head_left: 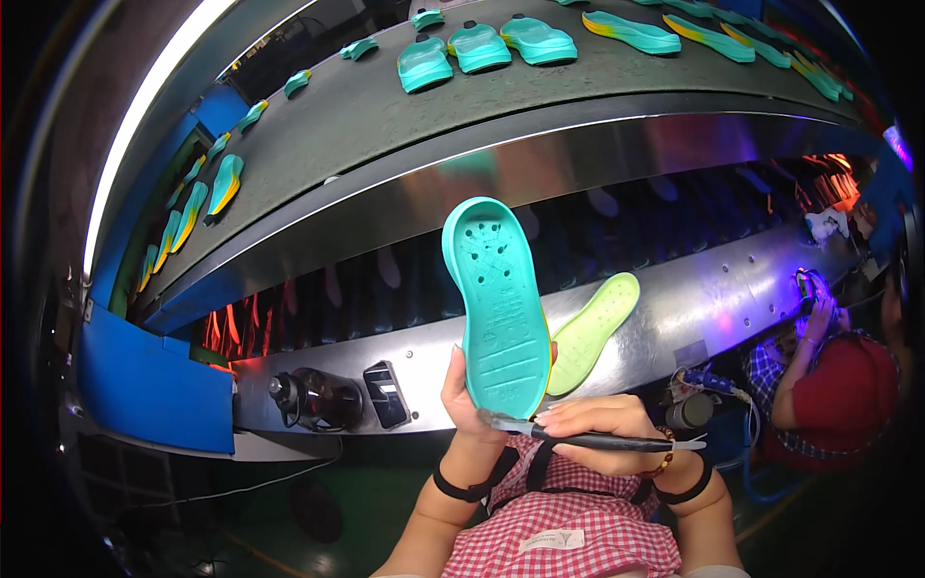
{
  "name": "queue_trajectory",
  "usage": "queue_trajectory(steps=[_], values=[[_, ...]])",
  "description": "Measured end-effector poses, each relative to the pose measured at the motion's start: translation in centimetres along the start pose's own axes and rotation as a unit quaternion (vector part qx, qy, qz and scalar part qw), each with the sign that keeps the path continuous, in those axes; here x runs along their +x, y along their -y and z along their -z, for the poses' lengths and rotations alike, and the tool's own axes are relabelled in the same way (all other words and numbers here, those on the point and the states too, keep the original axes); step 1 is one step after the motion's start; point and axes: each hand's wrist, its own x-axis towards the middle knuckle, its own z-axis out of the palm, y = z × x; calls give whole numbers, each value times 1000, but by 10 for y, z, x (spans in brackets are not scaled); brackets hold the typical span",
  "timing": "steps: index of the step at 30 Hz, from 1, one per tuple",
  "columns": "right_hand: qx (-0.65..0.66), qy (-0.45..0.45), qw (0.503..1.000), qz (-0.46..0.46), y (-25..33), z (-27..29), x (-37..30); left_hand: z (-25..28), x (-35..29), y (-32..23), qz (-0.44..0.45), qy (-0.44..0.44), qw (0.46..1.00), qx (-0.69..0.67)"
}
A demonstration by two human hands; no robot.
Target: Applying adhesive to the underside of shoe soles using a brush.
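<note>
A teal shoe sole point(501, 313) stands out in front of me, its hollow side with holes and ribs facing up. My left hand point(464, 393) is closed around its lower left edge, the fingers mostly hidden behind it. In my right hand point(609, 424) is a slim black-handled brush point(617, 442), pinched between thumb and fingers. The brush's pale tip lies at the lower end of the sole, near my left hand; whether it touches is hard to tell. Just right of the sole, a pale green insole-shaped piece point(599, 329) rests on the metal ledge.
A metal ledge point(674, 299) runs across, holding a dark bottle point(323, 397) and a phone point(387, 395) at left. Beyond it, a conveyor belt point(366, 125) carries several teal-and-yellow soles point(479, 48). Red heaters glow beneath. At right sits a co-worker in red point(838, 395), near a power strip point(711, 381).
</note>
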Motion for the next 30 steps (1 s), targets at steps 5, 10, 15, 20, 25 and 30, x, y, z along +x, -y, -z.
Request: queue_trajectory(steps=[5,10,15,20,25,30], values=[[37,-97,994,-36,-12,7,-2,-7,2,0,11,15,999,30],[62,-14,998,-20,-3,20,7,-5,2,-3,27,5,998,62],[35,90,995,4,-3,30,12,2,4,-8,11,-33,989,143],[74,75,993,-52,-6,29,4,-6,8,-13,49,-29,995,77],[90,80,991,-50,6,45,4,-5,12,-22,175,-14,984,-39],[30,226,974,-3,-8,61,15,-14,18,-17,323,-54,928,176]])
